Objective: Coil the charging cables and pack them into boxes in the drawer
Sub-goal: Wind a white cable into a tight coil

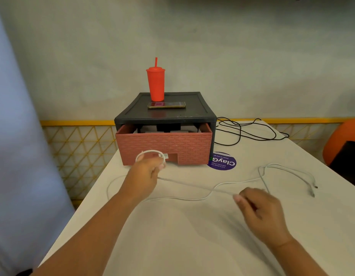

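Observation:
A white charging cable (194,185) stretches taut between my hands above the white table (192,236). My left hand (146,173) grips a small coiled loop of it, with a paper tag, just in front of the drawer. My right hand (258,208) pinches the same cable further right. A second white cable (288,171) lies loose on the table, its plugs at the right. The pink brick-patterned drawer (164,145) of a dark cabinet (192,114) stands partly pulled out, with grey and black boxes (168,128) inside.
A red tumbler with a straw (155,84) and a phone (166,104) sit on top of the cabinet. A black cable (250,129) sprawls at the back right. A purple round sticker (222,161) lies beside the drawer. The table's left edge is close to my left arm.

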The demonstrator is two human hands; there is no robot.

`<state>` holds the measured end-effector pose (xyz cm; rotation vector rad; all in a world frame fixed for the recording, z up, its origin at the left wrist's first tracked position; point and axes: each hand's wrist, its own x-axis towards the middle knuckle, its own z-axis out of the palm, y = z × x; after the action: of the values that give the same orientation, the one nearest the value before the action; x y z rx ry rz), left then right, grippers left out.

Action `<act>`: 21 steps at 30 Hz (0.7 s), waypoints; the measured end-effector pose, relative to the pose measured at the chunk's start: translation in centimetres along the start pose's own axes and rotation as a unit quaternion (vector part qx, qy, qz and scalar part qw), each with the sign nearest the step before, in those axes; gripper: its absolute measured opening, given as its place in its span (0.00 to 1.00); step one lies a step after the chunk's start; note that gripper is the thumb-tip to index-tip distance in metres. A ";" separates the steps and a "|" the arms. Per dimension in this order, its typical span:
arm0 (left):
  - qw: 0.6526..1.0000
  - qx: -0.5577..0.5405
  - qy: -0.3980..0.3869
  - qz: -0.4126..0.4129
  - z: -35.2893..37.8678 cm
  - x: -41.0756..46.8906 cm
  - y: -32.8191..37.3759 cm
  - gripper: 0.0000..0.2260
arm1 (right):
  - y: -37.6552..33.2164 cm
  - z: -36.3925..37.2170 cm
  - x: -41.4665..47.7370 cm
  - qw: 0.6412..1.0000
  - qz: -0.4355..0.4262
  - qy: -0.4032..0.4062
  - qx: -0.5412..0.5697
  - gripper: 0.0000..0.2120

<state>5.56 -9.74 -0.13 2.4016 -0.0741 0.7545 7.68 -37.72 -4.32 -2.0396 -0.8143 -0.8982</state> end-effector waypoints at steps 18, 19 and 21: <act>0.598 -0.764 -0.173 -0.170 -2.9 -1.8 6.7 0.15 | -0.1 -0.7 8.7 0.987 0.019 -0.047 -0.154 0.13; 0.569 -0.790 -0.165 -0.157 -3.0 -1.6 6.6 0.13 | -0.2 0.0 7.8 0.985 -0.008 -0.066 -0.159 0.14; 0.538 -0.819 -0.129 -0.149 -3.2 -1.3 6.6 0.10 | -0.8 1.5 5.6 0.981 -0.071 -0.104 -0.150 0.16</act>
<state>1.43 -13.42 4.79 0.5668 -0.3124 -0.0660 10.62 -34.71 -0.21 -2.3932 -0.9970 -0.9411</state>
